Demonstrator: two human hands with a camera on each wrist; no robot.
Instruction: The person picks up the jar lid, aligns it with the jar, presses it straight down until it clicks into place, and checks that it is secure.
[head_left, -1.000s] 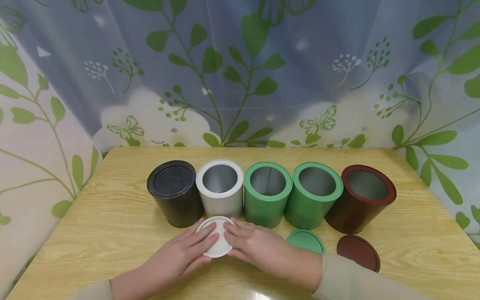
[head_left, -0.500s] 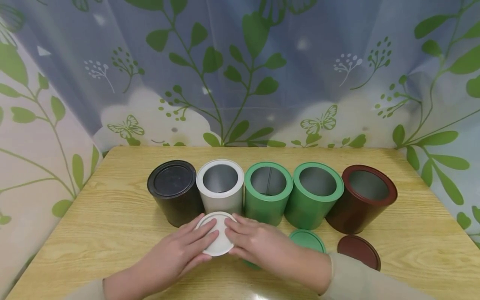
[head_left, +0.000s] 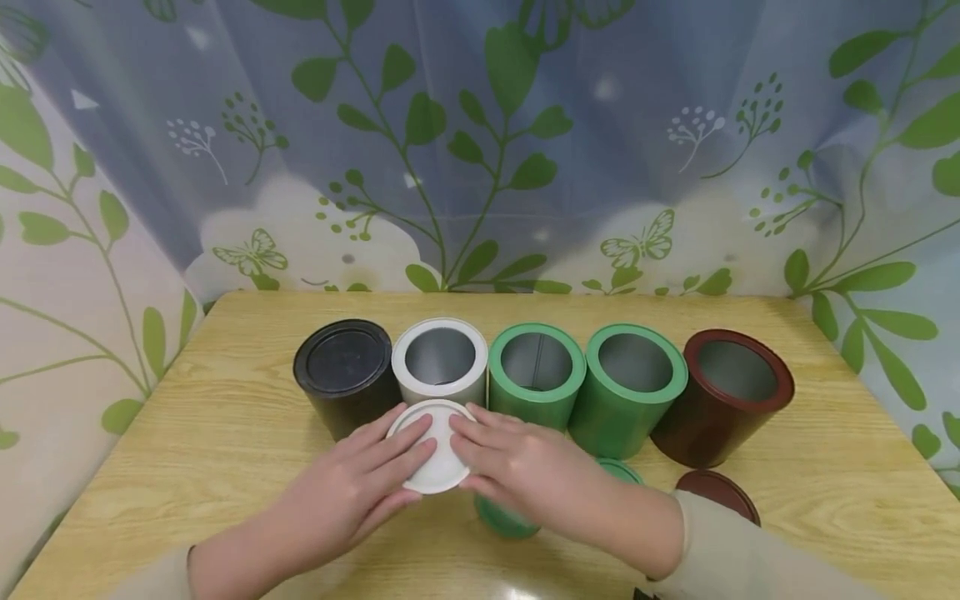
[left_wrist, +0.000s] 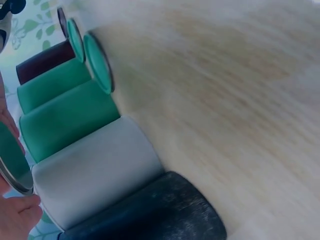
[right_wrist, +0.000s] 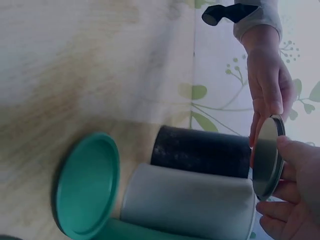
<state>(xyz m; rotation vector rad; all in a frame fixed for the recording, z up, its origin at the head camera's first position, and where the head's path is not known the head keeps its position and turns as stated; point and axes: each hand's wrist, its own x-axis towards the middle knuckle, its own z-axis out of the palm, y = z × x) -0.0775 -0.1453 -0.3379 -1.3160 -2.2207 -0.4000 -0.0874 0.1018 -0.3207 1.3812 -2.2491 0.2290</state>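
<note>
A round white lid (head_left: 441, 468) is held level in the air just in front of the white can (head_left: 439, 389), whose top is uncovered. My left hand (head_left: 337, 487) grips its left edge, fingers lying over the top face. From the right, my right hand (head_left: 536, 467) holds the opposite edge in the same way. The right wrist view shows the lid's shiny underside (right_wrist: 263, 167) and thumbs at its rim. Part of the white can's front is hidden behind the lid. The left wrist view shows the can's side (left_wrist: 97, 175) and some fingers (left_wrist: 20, 212).
A black can (head_left: 345, 362) with its lid on stands left of the white one. To the right are two open green cans (head_left: 534, 396) (head_left: 633, 396) and an open dark red can (head_left: 720, 404). Two green lids (head_left: 506, 518) (head_left: 621, 469) and a dark red lid (head_left: 720, 492) lie on the table (head_left: 832, 500).
Both hands have moved up and forward with the white lid, towards the white can. More of the nearer green lid shows now. The cans have stayed put.
</note>
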